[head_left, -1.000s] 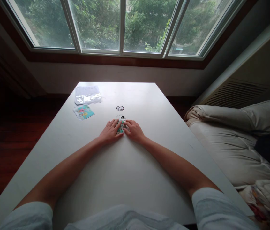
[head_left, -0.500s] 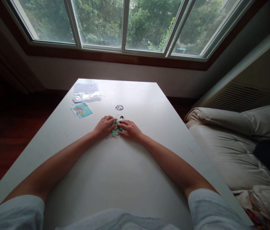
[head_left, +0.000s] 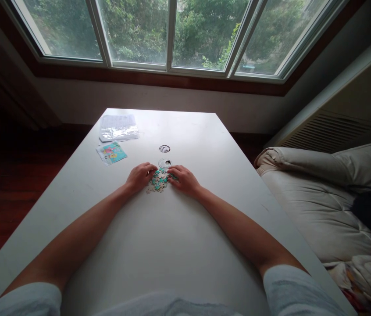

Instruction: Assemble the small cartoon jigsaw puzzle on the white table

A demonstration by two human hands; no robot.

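Observation:
A small heap of jigsaw puzzle pieces (head_left: 159,179), some teal and some bare beige, lies on the white table (head_left: 162,237). At its left edge is my left hand (head_left: 141,177), fingers curved and apart, touching the outer pieces. My right hand (head_left: 185,180) rests at the right edge, its fingers spread over a few pieces and partly covering them. Neither hand lifts anything that I can make out. Just beyond the heap is a clear round disc (head_left: 165,163) with a dark spot in it.
Farther back sits a second round, ringed thing (head_left: 164,149). To the left lie a colourful picture sheet (head_left: 112,152) and a clear plastic bag (head_left: 119,127). A cream padded sofa (head_left: 310,197) stands along the right, and a window (head_left: 169,35) is ahead.
My hands have moved apart, the left one leftward and the right one slightly rightward. More of the puzzle pieces and the clear disc now show between them.

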